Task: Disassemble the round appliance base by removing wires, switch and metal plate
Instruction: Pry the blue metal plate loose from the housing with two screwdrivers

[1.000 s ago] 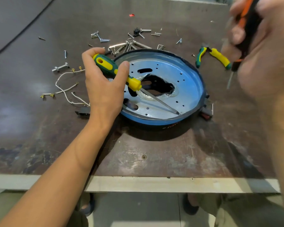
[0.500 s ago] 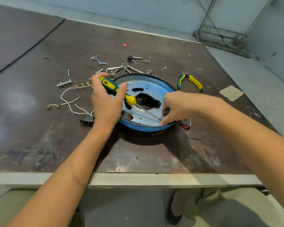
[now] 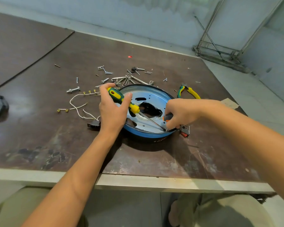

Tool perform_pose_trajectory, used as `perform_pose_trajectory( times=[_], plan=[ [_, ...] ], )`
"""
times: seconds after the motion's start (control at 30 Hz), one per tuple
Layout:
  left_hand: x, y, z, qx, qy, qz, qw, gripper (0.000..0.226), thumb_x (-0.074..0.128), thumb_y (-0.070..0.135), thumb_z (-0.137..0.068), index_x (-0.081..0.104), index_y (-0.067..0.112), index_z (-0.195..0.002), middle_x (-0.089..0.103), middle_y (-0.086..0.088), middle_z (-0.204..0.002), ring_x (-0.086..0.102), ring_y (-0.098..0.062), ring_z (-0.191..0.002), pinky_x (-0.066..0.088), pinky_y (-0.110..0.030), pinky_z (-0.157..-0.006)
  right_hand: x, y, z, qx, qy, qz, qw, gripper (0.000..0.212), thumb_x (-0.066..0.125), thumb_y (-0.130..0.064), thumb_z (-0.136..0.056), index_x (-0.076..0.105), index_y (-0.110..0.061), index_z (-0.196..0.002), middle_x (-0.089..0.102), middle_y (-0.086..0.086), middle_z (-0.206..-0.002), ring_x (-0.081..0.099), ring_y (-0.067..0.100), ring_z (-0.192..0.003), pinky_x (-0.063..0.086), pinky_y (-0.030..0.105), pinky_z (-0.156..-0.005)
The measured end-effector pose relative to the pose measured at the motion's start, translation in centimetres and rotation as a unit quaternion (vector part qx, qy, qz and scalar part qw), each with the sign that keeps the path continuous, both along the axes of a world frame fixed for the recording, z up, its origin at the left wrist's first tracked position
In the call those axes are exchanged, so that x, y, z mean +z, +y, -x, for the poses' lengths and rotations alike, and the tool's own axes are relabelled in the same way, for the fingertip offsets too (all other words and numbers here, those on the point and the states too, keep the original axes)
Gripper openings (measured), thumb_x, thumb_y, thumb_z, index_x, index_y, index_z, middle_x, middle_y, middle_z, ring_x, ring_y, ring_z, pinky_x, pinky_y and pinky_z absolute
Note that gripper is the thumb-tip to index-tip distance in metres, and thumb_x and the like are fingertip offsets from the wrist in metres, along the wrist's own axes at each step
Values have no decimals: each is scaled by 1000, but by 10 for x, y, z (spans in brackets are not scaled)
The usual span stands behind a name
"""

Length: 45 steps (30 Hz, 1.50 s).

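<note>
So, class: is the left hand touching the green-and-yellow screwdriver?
Touching. The head view shows the left hand gripping the screwdriver by its handle, between fingers and thumb.

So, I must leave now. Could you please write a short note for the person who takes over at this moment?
Left hand grips the green-yellow screwdriver, its shaft across the metal plate.
Right hand grips an orange-handled tool, tip at the plate's near edge inside the round base.
Done: white wires lie on the table, left of the base; the red switch lies at its right side, whether free I cannot tell.
Left: lever the plate out.
</note>
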State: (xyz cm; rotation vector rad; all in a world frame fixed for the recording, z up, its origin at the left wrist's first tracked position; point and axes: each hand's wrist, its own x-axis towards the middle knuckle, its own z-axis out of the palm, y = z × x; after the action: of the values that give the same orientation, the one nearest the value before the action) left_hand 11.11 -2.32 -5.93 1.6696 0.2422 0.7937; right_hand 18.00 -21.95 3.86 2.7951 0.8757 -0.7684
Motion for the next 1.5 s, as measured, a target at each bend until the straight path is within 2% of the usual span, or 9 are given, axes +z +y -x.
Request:
perform_pose_trajectory(
  times=[0.23,0.4,0.53,0.63,0.77,0.93,1.13,1.33,1.5],
  plan=[
    [2,7,-3,34,-46,135,989,41,67,25,-94,45,17,-127,58,7,-97,60,7,-77,48,-12,-69,13,-60,-6,-91,-62,-191,975,22,69,-24,-95,65,-11,-78,66,1,-61,55,15,-52,46,27,-51],
    [-5,14,-3,41,-54,157,985,36,64,25,-97,44,18,-126,55,5,-95,57,9,-72,47,-11,-68,-33,-93,-3,-216,-185,-185,941,29,67,-26,-94,57,-14,-70,57,6,-66,54,24,-63,41,34,-55],
    [-12,16,-3,32,-48,153,987,33,66,25,-96,47,16,-121,54,8,-91,56,10,-71,46,-10,-66,-65,-97,7,-270,-137,-242,922,22,65,-26,-100,62,-16,-80,69,6,-74,67,17,-58,50,26,-46],
    [-16,16,-1,33,-52,146,987,34,67,26,-95,47,16,-121,55,8,-91,57,10,-71,46,-9,-66,-76,-93,11,-283,-125,-263,914,15,65,-30,-101,66,-21,-89,71,2,-81,70,19,-72,58,31,-57],
    [-16,16,-1,34,-54,136,989,34,66,27,-95,47,17,-121,55,8,-91,57,9,-71,46,-9,-65,-75,-83,8,-343,-123,-334,870,18,59,-39,-104,64,-25,-95,70,2,-77,63,12,-59,45,19,-44],
    [-16,17,0,26,-57,120,991,37,67,29,-94,46,17,-122,56,5,-95,58,6,-74,47,-11,-67,-78,-89,2,-361,-182,-323,856,15,60,-40,-101,64,-26,-96,66,-3,-88,64,13,-78,50,31,-65],
    [-19,16,0,23,-63,109,992,37,68,30,-94,46,19,-121,56,7,-96,58,4,-78,48,-13,-70,-84,-187,-5,-470,-212,-63,855,22,63,-33,-98,61,-14,-109,65,15,-107,54,33,-91,45,38,-77],
    [-18,13,0,28,-61,94,993,37,67,31,-94,45,20,-121,57,2,-99,59,0,-80,50,-17,-71,-102,-203,-7,-447,-200,-96,867,19,60,-34,-100,55,-17,-105,67,11,-107,59,31,-92,47,39,-75],
    [-20,13,1,25,-61,91,994,36,67,31,-94,45,20,-122,57,4,-96,58,-1,-79,50,-18,-71,-99,-181,-21,-394,-192,-155,885,45,59,-35,-102,56,-16,-142,63,10,-139,59,33,-125,50,43,-98]
  ],
)
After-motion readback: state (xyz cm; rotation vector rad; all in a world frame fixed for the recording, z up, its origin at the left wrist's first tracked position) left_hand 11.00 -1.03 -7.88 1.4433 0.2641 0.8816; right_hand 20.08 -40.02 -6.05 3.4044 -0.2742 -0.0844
